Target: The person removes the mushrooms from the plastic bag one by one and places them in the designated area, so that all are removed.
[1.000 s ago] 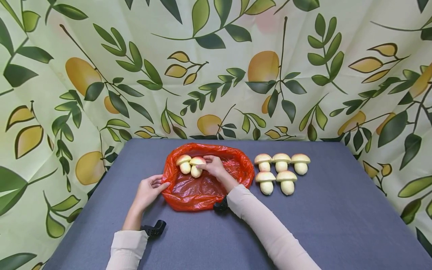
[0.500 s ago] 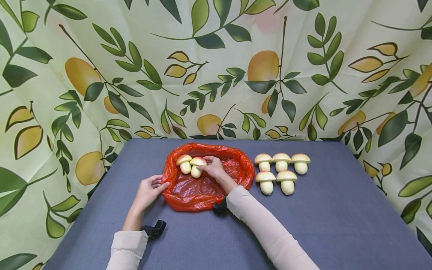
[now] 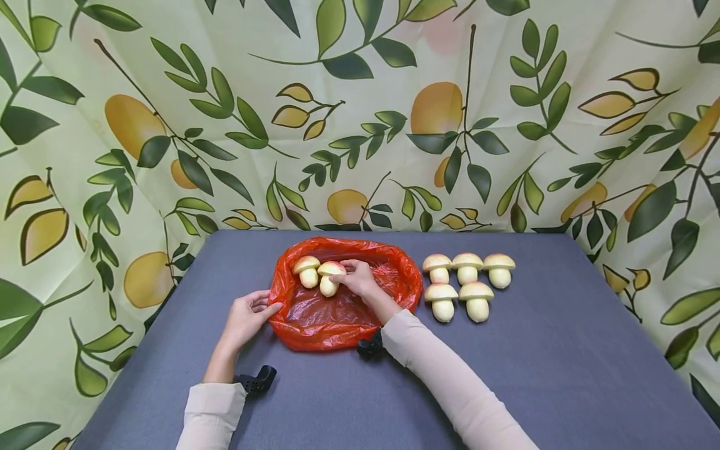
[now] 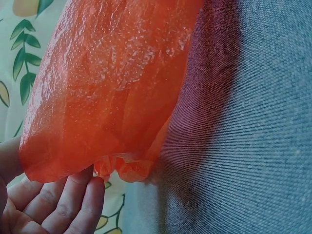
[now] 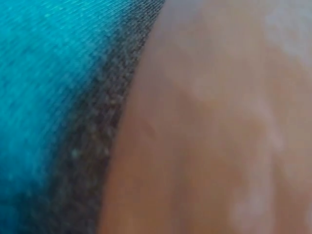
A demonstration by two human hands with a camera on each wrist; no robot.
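An opened red plastic bag (image 3: 332, 337) lies on the table with two mushroom-shaped pieces inside. My right hand (image 3: 359, 279) reaches into it and pinches the right-hand mushroom (image 3: 329, 286); the other mushroom (image 3: 307, 277) stands just to its left. At the bag's left side my left hand (image 3: 250, 315) holds the rim between thumb and fingers. The left wrist view has the left hand (image 4: 56, 202) at the red plastic's (image 4: 117, 87) lower edge, its fingertips partly behind it. Only blurred skin and cloth fill the right wrist view.
Right of the bag, several more mushrooms stand in two rows, among them a back one (image 3: 499, 271) and a front one (image 3: 477, 302). Grey-blue cloth (image 3: 562, 350) covers the table. A leaf-patterned curtain (image 3: 360, 156) hangs behind and at both sides.
The pinched mushroom has shifted slightly right, so a small gap now shows between it and the other one. My left hand stays at the bag's rim.
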